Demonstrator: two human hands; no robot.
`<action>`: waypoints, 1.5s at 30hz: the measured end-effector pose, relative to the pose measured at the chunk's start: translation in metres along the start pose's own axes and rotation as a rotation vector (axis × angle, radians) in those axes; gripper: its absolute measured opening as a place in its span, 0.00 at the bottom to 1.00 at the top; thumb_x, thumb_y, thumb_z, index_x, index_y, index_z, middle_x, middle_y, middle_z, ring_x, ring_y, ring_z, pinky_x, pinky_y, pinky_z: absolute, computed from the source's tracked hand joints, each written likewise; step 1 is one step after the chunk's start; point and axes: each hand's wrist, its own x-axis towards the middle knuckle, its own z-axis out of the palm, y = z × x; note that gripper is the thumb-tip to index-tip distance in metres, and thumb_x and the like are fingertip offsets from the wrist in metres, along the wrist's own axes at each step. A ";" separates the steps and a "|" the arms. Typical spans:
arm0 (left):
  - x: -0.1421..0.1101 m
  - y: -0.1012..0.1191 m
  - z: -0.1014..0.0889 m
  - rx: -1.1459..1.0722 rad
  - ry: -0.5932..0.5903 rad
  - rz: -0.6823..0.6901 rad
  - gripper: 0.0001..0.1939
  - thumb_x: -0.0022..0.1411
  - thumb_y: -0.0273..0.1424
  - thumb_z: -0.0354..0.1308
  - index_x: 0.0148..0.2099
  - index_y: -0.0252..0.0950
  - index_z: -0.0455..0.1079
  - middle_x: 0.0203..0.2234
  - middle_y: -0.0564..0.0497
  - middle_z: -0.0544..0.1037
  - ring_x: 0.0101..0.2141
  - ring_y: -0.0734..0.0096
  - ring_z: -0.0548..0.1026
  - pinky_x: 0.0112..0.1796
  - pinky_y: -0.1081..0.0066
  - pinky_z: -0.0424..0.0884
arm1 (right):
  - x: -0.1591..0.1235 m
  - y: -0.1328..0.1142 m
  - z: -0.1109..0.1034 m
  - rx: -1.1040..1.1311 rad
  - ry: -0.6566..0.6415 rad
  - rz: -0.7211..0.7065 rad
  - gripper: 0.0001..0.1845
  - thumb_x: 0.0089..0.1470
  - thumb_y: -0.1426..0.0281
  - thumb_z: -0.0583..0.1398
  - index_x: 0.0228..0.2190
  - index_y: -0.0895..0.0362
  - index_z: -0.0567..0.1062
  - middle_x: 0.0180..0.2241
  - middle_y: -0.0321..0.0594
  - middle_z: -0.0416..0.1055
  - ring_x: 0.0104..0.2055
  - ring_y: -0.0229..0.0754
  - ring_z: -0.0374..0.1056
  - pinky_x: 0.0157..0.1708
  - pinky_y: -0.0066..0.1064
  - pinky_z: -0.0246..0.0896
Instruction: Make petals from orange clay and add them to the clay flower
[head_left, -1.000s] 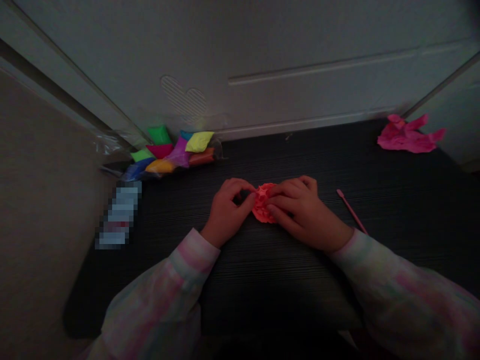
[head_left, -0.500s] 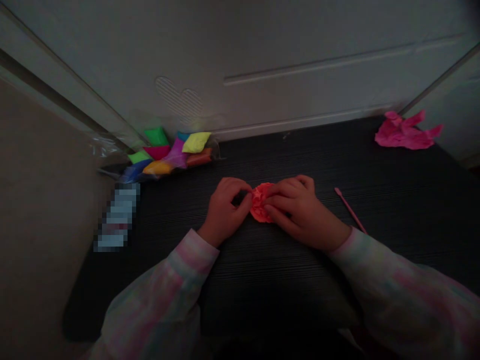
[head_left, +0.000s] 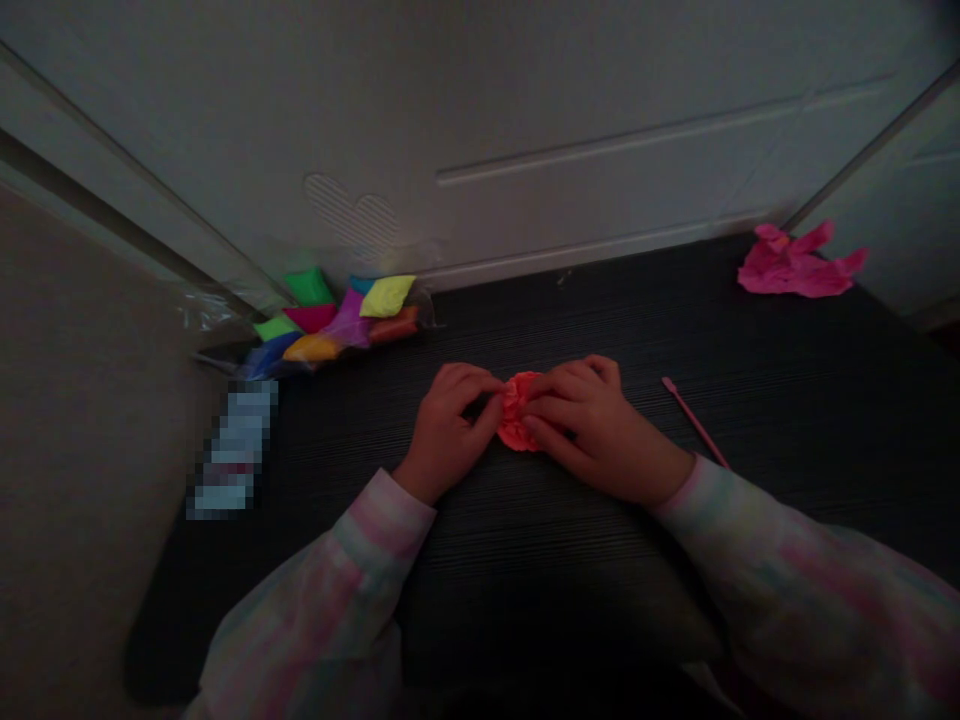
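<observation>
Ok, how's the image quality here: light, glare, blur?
In the head view: dim throughout, the table nearly black toward its near edge; faint glints on the clear bag; folds in the orange-pink disc look soft; a pixelated patch hides detail at left.

coral disc, pink stick, multicoloured packets, dark fine-lined table, pastel-striped sleeves

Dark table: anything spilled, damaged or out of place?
Nothing looks spilled. Only the pixelated item near the left edge looks odd, its details unreadable. The coral piece touched by left hand and right hand looks wrinkled.
</observation>
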 end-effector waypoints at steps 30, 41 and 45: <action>0.000 0.000 -0.001 0.055 -0.018 0.022 0.08 0.54 0.28 0.55 0.39 0.36 0.68 0.32 0.51 0.75 0.36 0.69 0.68 0.39 0.66 0.65 | 0.000 0.001 0.001 0.016 0.007 -0.012 0.10 0.54 0.69 0.52 0.30 0.56 0.73 0.38 0.38 0.69 0.42 0.42 0.59 0.44 0.41 0.40; 0.001 0.000 0.000 0.045 0.008 0.081 0.07 0.53 0.26 0.55 0.37 0.36 0.70 0.30 0.50 0.76 0.35 0.69 0.69 0.38 0.65 0.66 | -0.001 0.000 0.001 0.015 0.010 -0.010 0.10 0.54 0.68 0.52 0.31 0.55 0.73 0.38 0.38 0.69 0.43 0.42 0.60 0.44 0.41 0.40; 0.000 0.000 0.001 0.071 -0.011 0.088 0.07 0.54 0.26 0.55 0.38 0.34 0.69 0.30 0.50 0.76 0.34 0.70 0.68 0.37 0.67 0.67 | -0.001 0.001 0.001 0.015 0.013 -0.008 0.10 0.54 0.69 0.52 0.31 0.55 0.73 0.39 0.38 0.69 0.42 0.42 0.60 0.44 0.41 0.40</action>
